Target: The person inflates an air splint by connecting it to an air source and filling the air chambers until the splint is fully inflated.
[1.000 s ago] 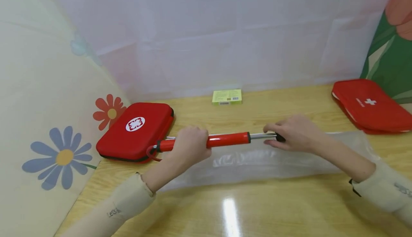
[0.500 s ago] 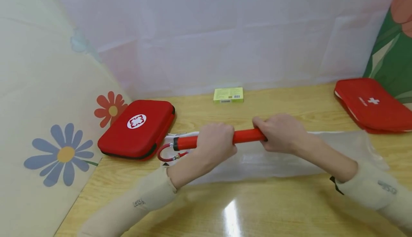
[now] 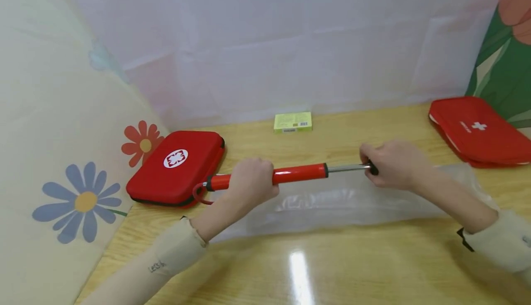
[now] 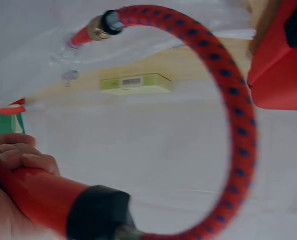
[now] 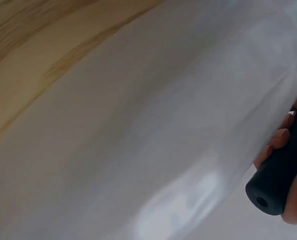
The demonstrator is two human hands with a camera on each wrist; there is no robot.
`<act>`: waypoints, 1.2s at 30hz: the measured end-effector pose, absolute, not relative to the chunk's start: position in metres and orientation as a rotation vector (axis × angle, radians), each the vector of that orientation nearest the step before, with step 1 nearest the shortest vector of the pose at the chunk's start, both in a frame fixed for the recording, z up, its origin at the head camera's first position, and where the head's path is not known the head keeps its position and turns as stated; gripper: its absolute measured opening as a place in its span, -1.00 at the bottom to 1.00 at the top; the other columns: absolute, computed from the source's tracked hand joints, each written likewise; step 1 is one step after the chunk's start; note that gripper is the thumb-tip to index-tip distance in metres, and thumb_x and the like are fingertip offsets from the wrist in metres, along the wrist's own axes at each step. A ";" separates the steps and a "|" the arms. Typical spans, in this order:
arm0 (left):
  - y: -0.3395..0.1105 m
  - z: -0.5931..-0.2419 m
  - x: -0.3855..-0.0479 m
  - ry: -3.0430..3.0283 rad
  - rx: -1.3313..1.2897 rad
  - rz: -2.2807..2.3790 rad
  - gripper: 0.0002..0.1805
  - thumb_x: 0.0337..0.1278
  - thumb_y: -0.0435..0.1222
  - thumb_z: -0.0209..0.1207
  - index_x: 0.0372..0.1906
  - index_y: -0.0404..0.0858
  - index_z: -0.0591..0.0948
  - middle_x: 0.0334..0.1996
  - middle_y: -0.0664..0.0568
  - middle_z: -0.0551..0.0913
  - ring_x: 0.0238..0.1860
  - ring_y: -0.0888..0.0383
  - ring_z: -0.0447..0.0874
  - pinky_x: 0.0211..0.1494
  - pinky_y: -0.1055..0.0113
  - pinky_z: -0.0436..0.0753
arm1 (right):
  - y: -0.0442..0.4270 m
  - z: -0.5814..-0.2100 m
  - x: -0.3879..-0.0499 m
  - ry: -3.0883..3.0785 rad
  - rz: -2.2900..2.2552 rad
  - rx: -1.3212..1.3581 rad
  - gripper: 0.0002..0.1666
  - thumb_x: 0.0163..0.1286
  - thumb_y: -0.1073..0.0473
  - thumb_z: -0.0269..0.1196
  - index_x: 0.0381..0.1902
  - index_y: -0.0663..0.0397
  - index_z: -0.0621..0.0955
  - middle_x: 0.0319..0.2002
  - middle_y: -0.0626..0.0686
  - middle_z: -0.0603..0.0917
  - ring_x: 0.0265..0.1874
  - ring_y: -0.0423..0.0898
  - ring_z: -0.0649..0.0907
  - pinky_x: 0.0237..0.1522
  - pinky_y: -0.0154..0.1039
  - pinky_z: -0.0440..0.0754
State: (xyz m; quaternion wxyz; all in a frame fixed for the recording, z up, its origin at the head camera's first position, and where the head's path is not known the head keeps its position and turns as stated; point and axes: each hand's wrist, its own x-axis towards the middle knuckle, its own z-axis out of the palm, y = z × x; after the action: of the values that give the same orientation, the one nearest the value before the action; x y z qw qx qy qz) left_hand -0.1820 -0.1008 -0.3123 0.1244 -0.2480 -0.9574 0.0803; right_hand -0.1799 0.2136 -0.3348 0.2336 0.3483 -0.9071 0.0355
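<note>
A red hand pump (image 3: 300, 173) is held crosswise over a clear plastic bag (image 3: 323, 208) on the table. My left hand (image 3: 254, 180) grips its red barrel, fingers curled round it. The black handle (image 5: 276, 172) is gripped by my right hand (image 3: 394, 164), and a length of silver rod (image 3: 347, 168) shows between barrel and handle. From the barrel's black end cap (image 4: 98, 212), a red hose with blue dots (image 4: 238, 120) loops over to a brass fitting (image 4: 97, 28). That fitting meets a clear valve (image 4: 70, 49) on the bag.
A red hard case (image 3: 176, 167) with a white emblem lies at the left. At the back stands a small yellow-green box (image 3: 292, 122). A red pouch (image 3: 481, 130) with a white cross lies at the right. Cloth hangs behind the wooden table (image 3: 265, 268).
Half a second ago the rod was pushed in and my hands were close together. Now my right hand has drawn the handle out rightward, while my left hand has shifted left with the barrel.
</note>
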 end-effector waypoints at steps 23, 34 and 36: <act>-0.092 -0.310 -0.167 -2.797 -0.782 0.156 -0.77 -0.11 -0.13 0.30 -0.55 -0.21 0.61 -0.76 0.10 0.43 -0.75 0.16 0.38 -0.68 0.34 0.43 | 0.173 -0.333 -0.177 -2.405 0.160 1.134 -0.69 0.01 0.10 0.40 -0.46 -0.06 0.44 -0.71 -0.19 0.38 -0.74 -0.25 0.32 -0.70 -0.31 0.30; -0.108 -0.310 -0.168 -2.708 -0.673 0.207 -0.71 -0.23 -0.14 0.31 -0.73 -0.18 0.47 -0.83 0.10 0.35 -0.79 0.14 0.33 -0.76 0.30 0.38 | 0.192 -0.320 -0.169 -2.571 0.083 0.960 -0.72 0.01 0.16 0.40 -0.37 -0.02 0.50 -0.75 -0.19 0.38 -0.79 -0.27 0.28 -0.75 -0.31 0.25; -0.099 -0.306 -0.167 -2.715 -0.661 0.192 -0.73 -0.22 -0.15 0.32 -0.68 -0.20 0.52 -0.82 0.09 0.36 -0.79 0.14 0.34 -0.74 0.32 0.37 | 0.182 -0.314 -0.167 -2.603 0.086 0.950 -0.68 0.05 0.14 0.40 -0.29 -0.01 0.50 -0.78 -0.19 0.33 -0.81 -0.26 0.26 -0.75 -0.33 0.20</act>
State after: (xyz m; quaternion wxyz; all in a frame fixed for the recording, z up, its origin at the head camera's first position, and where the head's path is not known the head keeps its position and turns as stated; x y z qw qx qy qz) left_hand -0.1667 -0.0991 -0.3056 0.1693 -0.2327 -0.9553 0.0677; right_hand -0.1668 0.1816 -0.3137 0.1835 0.3370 -0.9229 0.0305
